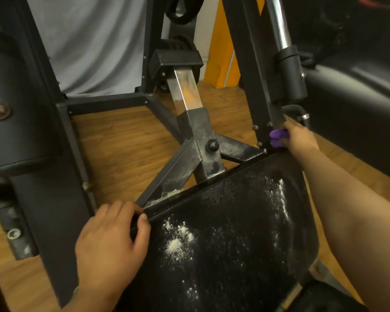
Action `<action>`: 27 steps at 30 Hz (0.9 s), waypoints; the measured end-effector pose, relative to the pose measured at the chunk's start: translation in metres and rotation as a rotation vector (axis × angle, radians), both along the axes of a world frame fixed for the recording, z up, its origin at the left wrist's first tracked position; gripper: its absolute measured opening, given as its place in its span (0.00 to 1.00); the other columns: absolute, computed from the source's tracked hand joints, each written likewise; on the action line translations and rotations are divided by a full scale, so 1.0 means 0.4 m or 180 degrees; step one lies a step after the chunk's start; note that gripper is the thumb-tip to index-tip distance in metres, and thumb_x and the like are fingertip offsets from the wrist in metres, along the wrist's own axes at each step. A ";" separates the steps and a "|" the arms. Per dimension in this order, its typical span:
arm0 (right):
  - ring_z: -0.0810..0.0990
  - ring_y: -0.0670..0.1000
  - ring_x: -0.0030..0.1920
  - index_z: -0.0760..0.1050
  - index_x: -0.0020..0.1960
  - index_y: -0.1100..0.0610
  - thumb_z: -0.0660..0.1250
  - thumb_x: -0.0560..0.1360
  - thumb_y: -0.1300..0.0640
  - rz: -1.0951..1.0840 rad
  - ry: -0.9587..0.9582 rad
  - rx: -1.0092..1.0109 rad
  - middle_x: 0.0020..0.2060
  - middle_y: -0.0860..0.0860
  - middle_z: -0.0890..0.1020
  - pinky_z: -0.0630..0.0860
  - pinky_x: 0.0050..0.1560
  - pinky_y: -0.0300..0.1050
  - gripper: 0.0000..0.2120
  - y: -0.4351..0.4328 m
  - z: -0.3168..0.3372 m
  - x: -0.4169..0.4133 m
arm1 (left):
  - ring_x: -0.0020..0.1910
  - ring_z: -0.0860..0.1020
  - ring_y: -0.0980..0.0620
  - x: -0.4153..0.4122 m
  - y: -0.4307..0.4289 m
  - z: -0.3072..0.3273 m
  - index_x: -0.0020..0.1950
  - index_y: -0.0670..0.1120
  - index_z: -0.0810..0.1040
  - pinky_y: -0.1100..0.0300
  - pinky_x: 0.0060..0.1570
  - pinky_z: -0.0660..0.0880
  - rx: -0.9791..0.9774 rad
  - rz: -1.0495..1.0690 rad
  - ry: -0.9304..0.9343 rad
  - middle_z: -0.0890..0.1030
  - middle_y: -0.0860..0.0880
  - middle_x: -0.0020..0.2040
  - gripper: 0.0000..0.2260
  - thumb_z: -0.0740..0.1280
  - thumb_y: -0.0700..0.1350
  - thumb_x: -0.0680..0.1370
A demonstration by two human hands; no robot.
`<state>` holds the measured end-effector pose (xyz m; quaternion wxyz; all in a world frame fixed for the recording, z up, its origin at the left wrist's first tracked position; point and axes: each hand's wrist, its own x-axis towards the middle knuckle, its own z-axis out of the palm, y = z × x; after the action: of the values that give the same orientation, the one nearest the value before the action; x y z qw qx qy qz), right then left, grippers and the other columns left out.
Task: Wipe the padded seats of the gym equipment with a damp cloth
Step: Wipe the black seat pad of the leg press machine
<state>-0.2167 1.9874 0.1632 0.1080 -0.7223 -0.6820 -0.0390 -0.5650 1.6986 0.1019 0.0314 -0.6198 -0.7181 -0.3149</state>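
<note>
the black padded seat (223,221) fills the lower middle of the view, tilted, with its far edge running from lower left up to the right. white specks and several thicker white patches (176,242) lie scattered over its surface, with another streak near the right side. the left hand (113,239) grips the seat's left corner, the fingers curled over the edge and the thumb lying on the top of the pad. the right arm stretches across the right side of the seat to its far corner, where the right hand (300,137) holds a bunched purple cloth (277,137) with the fingers closed round it. the cloth is pressed against the foot of a dark upright frame bar (254,64), just beyond the seat rather than on the padding. behind the seat's far edge a dusty black support post (200,136) carries a round knob (212,144), and a shiny square tube (186,88) rises out of it at a slant. some pale foam or residue sits on the brace just beside the left hand. a black roller pad (16,109) is at the far left, another black padded bench (358,91) at the right, and a wooden floor (122,140) lies beneath the frame.
</note>
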 end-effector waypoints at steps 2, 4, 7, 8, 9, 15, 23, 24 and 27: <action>0.73 0.61 0.62 0.70 0.67 0.56 0.65 0.77 0.61 -0.0041 0.0261 -0.0099 0.61 0.60 0.75 0.70 0.62 0.56 0.19 0.003 0.001 0.011 | 0.34 0.70 0.56 -0.008 0.005 0.002 0.41 0.54 0.74 0.64 0.29 0.61 -0.0036 -0.0045 0.0004 0.71 0.58 0.35 0.11 0.54 0.55 0.75; 0.73 0.60 0.62 0.69 0.68 0.55 0.65 0.77 0.60 -0.0070 0.0444 -0.0230 0.61 0.59 0.75 0.69 0.63 0.56 0.20 0.012 0.000 0.027 | 0.33 0.69 0.59 -0.017 0.012 -0.006 0.41 0.56 0.74 0.66 0.29 0.61 -0.0106 -0.0112 0.0068 0.70 0.59 0.35 0.11 0.54 0.56 0.75; 0.73 0.59 0.62 0.68 0.69 0.55 0.66 0.77 0.59 -0.0041 0.0420 -0.0360 0.62 0.58 0.75 0.69 0.64 0.56 0.21 0.036 0.010 0.040 | 0.33 0.70 0.58 -0.021 0.018 -0.008 0.41 0.56 0.75 0.62 0.29 0.64 -0.0074 -0.0097 -0.0015 0.70 0.59 0.34 0.12 0.54 0.57 0.74; 0.73 0.59 0.63 0.68 0.69 0.55 0.66 0.77 0.59 -0.0072 0.0447 -0.0408 0.62 0.58 0.75 0.69 0.64 0.56 0.21 0.041 0.012 0.045 | 0.33 0.71 0.56 -0.019 0.017 -0.008 0.41 0.56 0.75 0.61 0.29 0.65 -0.0043 -0.0096 0.0002 0.71 0.58 0.34 0.12 0.54 0.56 0.74; 0.73 0.60 0.63 0.68 0.70 0.55 0.66 0.77 0.59 -0.0088 0.0460 -0.0427 0.62 0.59 0.75 0.69 0.65 0.57 0.22 0.045 0.013 0.047 | 0.33 0.72 0.55 -0.015 0.015 -0.008 0.40 0.55 0.76 0.60 0.29 0.67 -0.0006 -0.0073 0.0013 0.72 0.57 0.34 0.12 0.54 0.56 0.74; 0.74 0.59 0.60 0.71 0.64 0.54 0.65 0.77 0.62 0.0345 0.0411 -0.0517 0.59 0.58 0.76 0.69 0.61 0.54 0.16 0.036 0.000 0.021 | 0.35 0.70 0.56 -0.001 0.007 0.008 0.41 0.54 0.75 0.65 0.30 0.58 -0.0011 0.0069 0.0030 0.71 0.58 0.35 0.12 0.54 0.54 0.75; 0.74 0.53 0.56 0.72 0.55 0.48 0.67 0.76 0.61 0.0683 0.0535 -0.0782 0.52 0.50 0.75 0.68 0.57 0.49 0.12 0.024 0.010 -0.008 | 0.36 0.69 0.57 -0.002 0.000 0.009 0.41 0.54 0.75 0.68 0.31 0.57 -0.0160 0.0087 -0.0038 0.71 0.59 0.36 0.11 0.54 0.55 0.75; 0.74 0.54 0.56 0.72 0.56 0.49 0.67 0.76 0.61 0.0660 0.0482 -0.0753 0.52 0.51 0.76 0.69 0.57 0.49 0.12 0.025 0.009 -0.008 | 0.36 0.69 0.57 -0.001 -0.001 0.009 0.41 0.54 0.75 0.68 0.31 0.58 -0.0182 0.0079 -0.0042 0.71 0.59 0.36 0.11 0.54 0.55 0.75; 0.75 0.58 0.58 0.71 0.62 0.54 0.65 0.77 0.61 0.0343 0.0229 -0.0515 0.57 0.57 0.77 0.72 0.57 0.54 0.15 0.034 -0.004 -0.006 | 0.36 0.70 0.56 -0.003 0.000 0.011 0.41 0.54 0.75 0.67 0.31 0.59 -0.0202 0.0065 -0.0042 0.71 0.58 0.36 0.12 0.54 0.55 0.75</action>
<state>-0.2192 2.0012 0.1617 0.0757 -0.6919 -0.7164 0.0481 -0.5660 1.6985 0.1064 0.0101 -0.6110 -0.7342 -0.2957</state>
